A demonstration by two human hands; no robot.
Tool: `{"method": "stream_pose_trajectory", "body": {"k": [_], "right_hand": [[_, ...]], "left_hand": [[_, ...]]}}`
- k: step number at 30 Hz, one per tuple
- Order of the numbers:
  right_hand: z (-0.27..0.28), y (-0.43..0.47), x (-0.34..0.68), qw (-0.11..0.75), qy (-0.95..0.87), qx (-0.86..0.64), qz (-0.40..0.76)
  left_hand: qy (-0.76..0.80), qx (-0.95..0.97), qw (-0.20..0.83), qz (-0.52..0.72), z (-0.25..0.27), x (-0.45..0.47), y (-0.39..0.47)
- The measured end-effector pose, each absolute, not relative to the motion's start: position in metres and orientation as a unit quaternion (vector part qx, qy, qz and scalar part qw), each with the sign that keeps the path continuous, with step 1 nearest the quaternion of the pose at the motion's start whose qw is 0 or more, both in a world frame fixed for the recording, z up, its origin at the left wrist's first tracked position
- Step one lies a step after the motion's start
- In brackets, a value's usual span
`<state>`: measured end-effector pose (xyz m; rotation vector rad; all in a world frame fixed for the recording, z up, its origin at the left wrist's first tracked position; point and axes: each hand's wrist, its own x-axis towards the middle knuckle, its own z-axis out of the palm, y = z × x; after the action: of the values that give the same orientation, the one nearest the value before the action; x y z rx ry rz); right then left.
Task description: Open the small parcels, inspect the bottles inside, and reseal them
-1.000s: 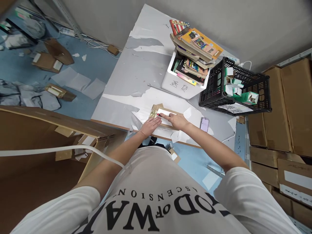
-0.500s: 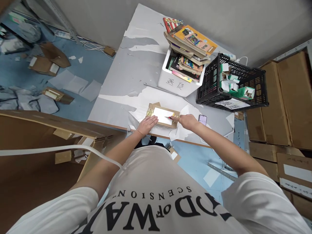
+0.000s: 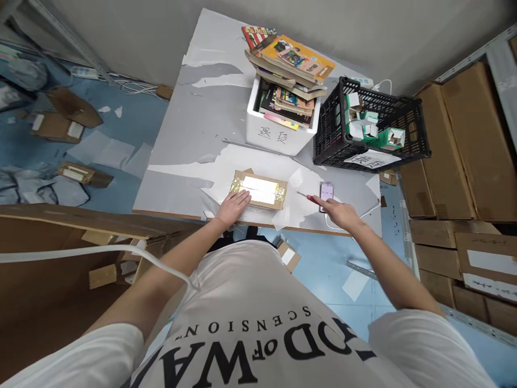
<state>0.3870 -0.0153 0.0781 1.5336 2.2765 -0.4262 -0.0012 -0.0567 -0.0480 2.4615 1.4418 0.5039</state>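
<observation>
A taped cardboard box (image 3: 279, 200) with a white label (image 3: 260, 190) lies near the table's front edge. A thin line runs lengthwise across the label. My left hand (image 3: 234, 207) rests flat on the box's left end, fingers stretched out. Off to the right of the box, my right hand (image 3: 341, 213) is closed around a red-handled knife (image 3: 309, 198), its thin blade pointing left, apart from the box. Beneath that hand's fingers lies a lit phone (image 3: 326, 191), partly covered, with a white cable beside it.
A white bin (image 3: 278, 137) piled with books (image 3: 299, 56) stands at the back of the table (image 3: 177, 129). Beside it is a black crate (image 3: 371, 124) holding green-and-white small boxes. Large cartons (image 3: 480, 145) are stacked at the right. An open carton (image 3: 48, 269) stands at the left.
My right hand has drawn the knife off the box, rightward to beside the phone. My left hand stays on the box. The camera view has shifted somewhat.
</observation>
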Motion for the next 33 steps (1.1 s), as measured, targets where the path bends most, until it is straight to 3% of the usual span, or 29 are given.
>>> {"method": "stream_pose_trajectory", "body": {"k": [5,10,17,33], "right_hand": [[0.021,-0.058,0.369,-0.138,0.615,0.663,-0.404],[-0.016,-0.077,0.323,-0.268,0.477,0.648,-0.530],[-0.024,-0.077,0.314,-0.306,0.443,0.617,-0.574],[-0.011,-0.075,0.311,-0.244,0.487,0.653,-0.526]], "left_hand": [[0.496,0.849,0.134,0.121,-0.021,0.002,-0.037],[0.510,0.851,0.121,0.029,-0.008,0.011,0.001],[0.532,0.836,0.135,-0.010,-0.011,0.013,0.009],[0.537,0.828,0.153,0.056,-0.012,0.012,0.010]]}}
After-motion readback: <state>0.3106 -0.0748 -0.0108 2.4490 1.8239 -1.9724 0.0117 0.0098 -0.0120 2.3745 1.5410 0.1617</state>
